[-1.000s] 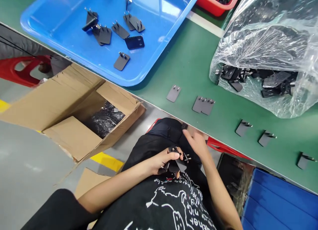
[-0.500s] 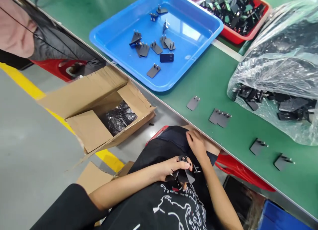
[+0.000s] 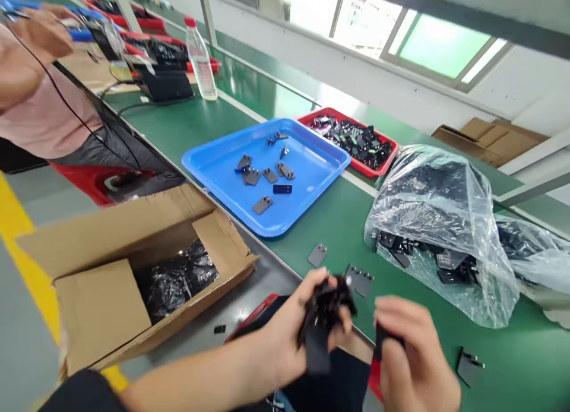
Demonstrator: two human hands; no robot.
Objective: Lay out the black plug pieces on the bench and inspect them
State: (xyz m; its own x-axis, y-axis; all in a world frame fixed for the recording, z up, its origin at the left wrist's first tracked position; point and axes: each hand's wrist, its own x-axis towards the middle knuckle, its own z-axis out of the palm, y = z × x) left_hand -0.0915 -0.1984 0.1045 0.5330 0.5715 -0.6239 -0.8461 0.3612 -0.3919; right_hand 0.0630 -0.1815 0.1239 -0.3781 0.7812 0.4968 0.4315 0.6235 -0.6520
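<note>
My left hand [image 3: 307, 323] is closed round a bunch of black pinned plates [image 3: 323, 323], small flat pieces with metal pins, blurred by motion. Just to its right, my right hand [image 3: 414, 352] pinches a dark plate [image 3: 386, 339] between thumb and fingers; its pins do not show. Both hands are at the table's near edge. Beyond them, a single plate [image 3: 317, 254] and an overlapping pair of plates [image 3: 360, 280] lie on the green table. Another plate [image 3: 469, 366] lies right of my right hand. Several more rest in the blue tray [image 3: 198, 162].
A red tray [image 3: 392, 162] full of similar pieces stands behind the blue one. At the right lies a clear plastic bag [image 3: 436, 186] of plates. An open carton [image 3: 102, 305] stands left of the table. A bottle [image 3: 200, 62] stands farther back, near another person [image 3: 48, 97].
My left hand has risen from my lap to the table edge with its bunch. My right hand has moved rightward and now holds a dark plate. The view has tilted up.
</note>
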